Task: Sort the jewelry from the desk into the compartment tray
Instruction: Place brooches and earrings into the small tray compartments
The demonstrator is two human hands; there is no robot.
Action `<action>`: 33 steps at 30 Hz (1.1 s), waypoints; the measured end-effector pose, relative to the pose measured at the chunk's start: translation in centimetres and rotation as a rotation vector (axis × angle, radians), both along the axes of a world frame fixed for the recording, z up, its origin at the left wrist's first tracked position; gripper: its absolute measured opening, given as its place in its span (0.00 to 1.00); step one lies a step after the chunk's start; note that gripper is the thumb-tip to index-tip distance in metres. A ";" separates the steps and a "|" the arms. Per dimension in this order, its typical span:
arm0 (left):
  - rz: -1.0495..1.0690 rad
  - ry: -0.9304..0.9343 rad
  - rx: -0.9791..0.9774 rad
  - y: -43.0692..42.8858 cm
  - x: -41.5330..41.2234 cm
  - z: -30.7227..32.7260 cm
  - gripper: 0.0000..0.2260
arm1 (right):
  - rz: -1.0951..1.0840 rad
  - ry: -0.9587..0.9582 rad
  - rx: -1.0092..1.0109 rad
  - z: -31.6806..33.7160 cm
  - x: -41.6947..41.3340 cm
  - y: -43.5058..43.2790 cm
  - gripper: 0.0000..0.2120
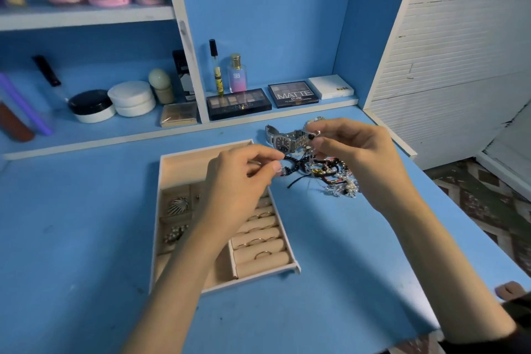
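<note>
A beige compartment tray [175,161] lies on the blue desk, with rings on its padded rolls [260,241] and brooches in small left compartments. A tangled pile of jewelry [334,177] sits right of the tray, next to a silver watch [283,141]. My left hand [238,181] hovers over the tray and pinches one end of a black beaded bracelet [293,162]. My right hand [353,149] is raised above the pile and pinches a small dark piece of it between thumb and fingers. Whether both hands hold the same bracelet is unclear.
Makeup palettes [238,103], perfume bottles [237,73] and cream jars [132,98] stand on the low shelf behind the desk. A white slatted panel [459,52] borders the desk at the right. The desk's front edge runs near my forearms.
</note>
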State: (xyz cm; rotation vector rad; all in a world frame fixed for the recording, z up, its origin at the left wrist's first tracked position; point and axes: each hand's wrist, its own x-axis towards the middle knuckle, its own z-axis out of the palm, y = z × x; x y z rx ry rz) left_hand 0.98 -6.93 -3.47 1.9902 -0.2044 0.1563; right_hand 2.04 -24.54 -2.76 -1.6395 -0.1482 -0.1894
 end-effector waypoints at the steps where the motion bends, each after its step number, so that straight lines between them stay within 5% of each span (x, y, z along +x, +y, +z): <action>1: 0.005 -0.002 -0.016 0.4 -0.2 0.2 0.07 | 0.007 -0.008 0.007 0.2 0.0 0.4 0.10; 13: 0.046 0.000 -0.102 3.2 -0.9 0.0 0.09 | -0.026 -0.103 -0.121 1.4 0.2 3.4 0.06; 33: 0.137 -0.031 -0.229 6.9 -2.1 -0.5 0.08 | 0.131 0.000 0.020 0.8 -0.7 6.5 0.08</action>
